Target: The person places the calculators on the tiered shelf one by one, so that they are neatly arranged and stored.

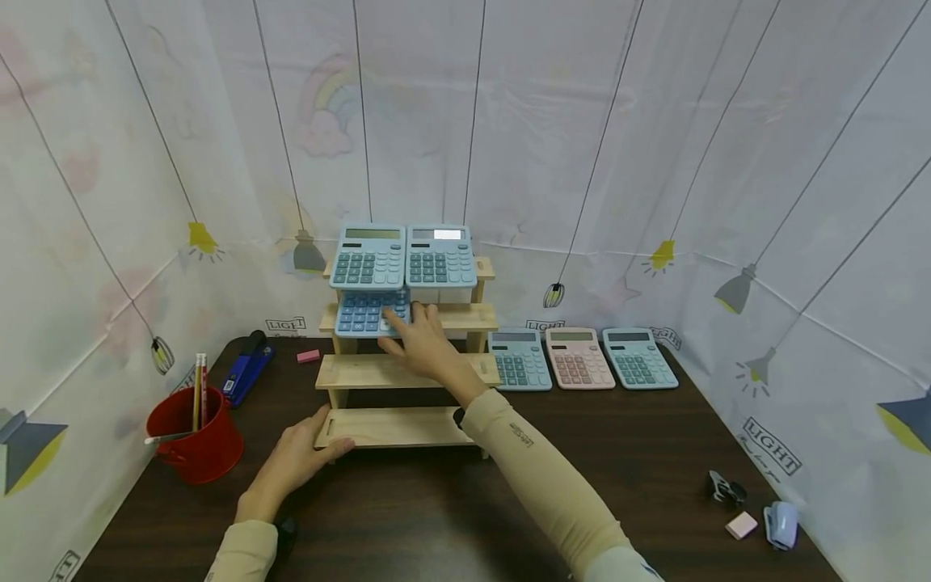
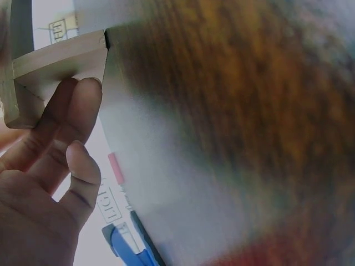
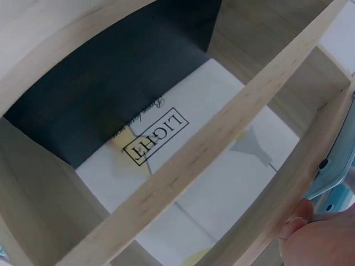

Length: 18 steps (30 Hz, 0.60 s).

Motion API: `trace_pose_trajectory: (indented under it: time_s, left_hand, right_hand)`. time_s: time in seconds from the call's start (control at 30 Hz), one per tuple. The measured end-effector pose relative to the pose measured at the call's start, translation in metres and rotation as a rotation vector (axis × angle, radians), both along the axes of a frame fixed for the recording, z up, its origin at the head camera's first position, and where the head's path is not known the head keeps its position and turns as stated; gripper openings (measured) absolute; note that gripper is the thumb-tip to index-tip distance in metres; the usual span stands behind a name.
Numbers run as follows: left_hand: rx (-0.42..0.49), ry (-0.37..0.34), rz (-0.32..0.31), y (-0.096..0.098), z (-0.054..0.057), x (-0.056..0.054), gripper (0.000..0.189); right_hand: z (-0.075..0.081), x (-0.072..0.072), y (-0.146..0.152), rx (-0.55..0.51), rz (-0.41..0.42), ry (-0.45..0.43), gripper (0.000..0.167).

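Observation:
A stepped wooden display rack (image 1: pixel 407 428) stands on the dark table. My left hand (image 1: pixel 294 454) grips its lowest step at the left end; in the left wrist view, my fingers (image 2: pixel 83 108) lie against the wooden end piece. My right hand (image 1: pixel 429 347) pinches the near right corner of a blue calculator (image 1: pixel 352 315) on the second step from the top, one finger over its keys. Two light blue calculators, the left one (image 1: pixel 369 259) and the right one (image 1: pixel 440 259), lean side by side on the top step. In the right wrist view, fingertips (image 3: pixel 299 219) touch the step's edge near a blue calculator corner.
Right of the rack lie a blue calculator (image 1: pixel 520 360), a pink one (image 1: pixel 579 360) and a light blue one (image 1: pixel 640 360). A red bucket (image 1: pixel 200 453) with pencils, a blue stapler (image 1: pixel 247 372) and a pink eraser (image 1: pixel 308 356) are left. A small lilac stapler (image 1: pixel 781 524) lies front right.

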<state>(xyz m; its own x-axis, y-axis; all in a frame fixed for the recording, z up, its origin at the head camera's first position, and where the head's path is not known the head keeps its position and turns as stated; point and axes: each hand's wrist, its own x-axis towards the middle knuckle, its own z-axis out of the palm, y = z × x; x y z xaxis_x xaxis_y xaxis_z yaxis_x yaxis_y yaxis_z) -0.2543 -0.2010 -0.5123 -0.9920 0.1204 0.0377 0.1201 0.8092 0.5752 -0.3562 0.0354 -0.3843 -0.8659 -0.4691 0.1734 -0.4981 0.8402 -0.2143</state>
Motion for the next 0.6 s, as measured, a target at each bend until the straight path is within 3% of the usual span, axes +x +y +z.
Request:
trace_pose_trajectory:
  time_s: [0.33, 0.6]
  left_hand:
    - [-0.012, 0.001, -0.010, 0.002, 0.000, 0.000, 0.102]
    - [-0.022, -0.004, -0.005, 0.001, 0.002, 0.001, 0.103]
  right_hand:
    - [-0.008, 0.014, 0.028, -0.116, -0.021, -0.009, 0.081]
    - [-0.014, 0.019, 0.062, -0.193, -0.066, 0.008, 0.076]
